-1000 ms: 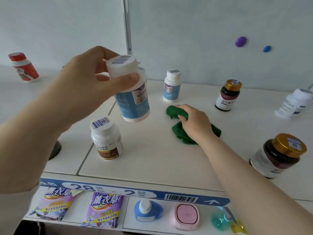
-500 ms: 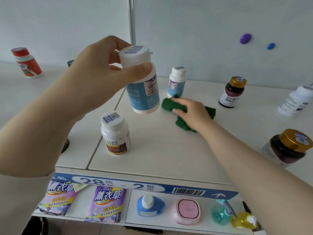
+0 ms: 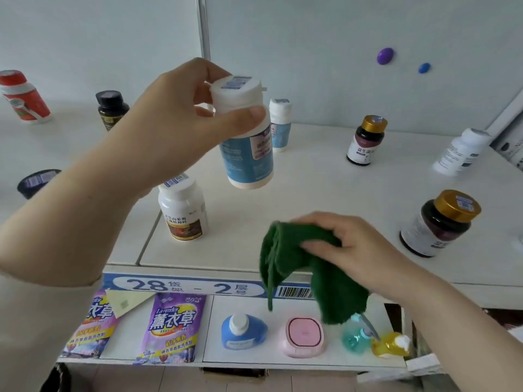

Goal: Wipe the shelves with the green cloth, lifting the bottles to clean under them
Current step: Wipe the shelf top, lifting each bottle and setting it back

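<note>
Right hand point(image 3: 356, 250) is closest, at about 4 o'clock in the view. Its fingers curl round the green cloth point(image 3: 285, 258) and hold it tight. The cloth is dark green, fuzzy and all bunched up. It sits at the front edge of the top shelf point(image 3: 311, 193), and its loose ends hang down over the blue number strip point(image 3: 184, 287). I cannot tell if the cloth touches the shelf top.

Down at 6 o'clock, the low shelf point(image 3: 273, 309) holds two purple bags point(image 3: 172, 329), a round blue bottle point(image 3: 242, 331), a pink box point(image 3: 304, 336), a teal bottle point(image 3: 353, 335) and a yellow bottle point(image 3: 390, 345).

Farther back, at about 11 o'clock, the left hand point(image 3: 175, 117) grips the white cap of the big bottle point(image 3: 249, 157). This bottle is white with a light blue label. It hangs in the air over the top shelf, leaning a little.

At 7 o'clock from it, a white bottle point(image 3: 182, 210) with a brown label stands on the shelf. At 3 o'clock in the view stands a dark jar point(image 3: 437, 224) with a gold cap.

Near the back wall stand a small blue bottle point(image 3: 280, 123), a small dark bottle point(image 3: 366, 141) with a gold cap, and a plain white bottle point(image 3: 461, 151). Far off at 10 o'clock are a black bottle point(image 3: 110, 108) and a red bottle point(image 3: 24, 97).
</note>
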The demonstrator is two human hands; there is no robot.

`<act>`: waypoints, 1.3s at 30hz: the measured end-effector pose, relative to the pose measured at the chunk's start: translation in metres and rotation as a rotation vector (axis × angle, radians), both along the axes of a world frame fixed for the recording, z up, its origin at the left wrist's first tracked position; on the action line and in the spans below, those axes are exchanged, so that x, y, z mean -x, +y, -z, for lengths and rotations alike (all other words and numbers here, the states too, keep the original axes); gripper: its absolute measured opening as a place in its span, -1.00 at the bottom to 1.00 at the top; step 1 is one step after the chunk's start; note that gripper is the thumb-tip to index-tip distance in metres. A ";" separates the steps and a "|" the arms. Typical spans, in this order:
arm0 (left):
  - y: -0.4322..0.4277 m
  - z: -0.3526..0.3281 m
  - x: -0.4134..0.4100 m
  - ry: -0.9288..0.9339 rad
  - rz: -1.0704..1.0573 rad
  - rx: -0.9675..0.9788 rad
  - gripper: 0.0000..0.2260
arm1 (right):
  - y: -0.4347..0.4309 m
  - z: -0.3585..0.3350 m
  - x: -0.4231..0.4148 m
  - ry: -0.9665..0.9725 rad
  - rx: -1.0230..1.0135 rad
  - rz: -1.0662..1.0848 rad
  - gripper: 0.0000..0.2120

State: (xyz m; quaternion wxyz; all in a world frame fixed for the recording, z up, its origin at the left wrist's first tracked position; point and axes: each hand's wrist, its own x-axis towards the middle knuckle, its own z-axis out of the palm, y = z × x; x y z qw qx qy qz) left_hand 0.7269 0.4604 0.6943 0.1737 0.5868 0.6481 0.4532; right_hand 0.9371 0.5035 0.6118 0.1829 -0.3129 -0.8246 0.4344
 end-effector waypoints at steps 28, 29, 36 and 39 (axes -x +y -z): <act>0.006 0.070 -0.067 0.107 0.176 0.134 -0.70 | -0.052 0.019 -0.069 0.131 -0.071 0.477 -0.79; 0.006 0.072 -0.070 0.106 0.170 0.141 -0.70 | -0.050 0.016 -0.073 0.144 -0.086 0.486 -0.79; 0.001 0.074 -0.083 0.067 0.092 0.197 -0.64 | -0.035 -0.013 -0.099 0.336 -0.114 0.444 -0.87; -0.006 0.066 -0.103 0.196 -0.085 0.081 -0.46 | -0.015 -0.036 -0.126 0.481 -0.077 0.471 -0.90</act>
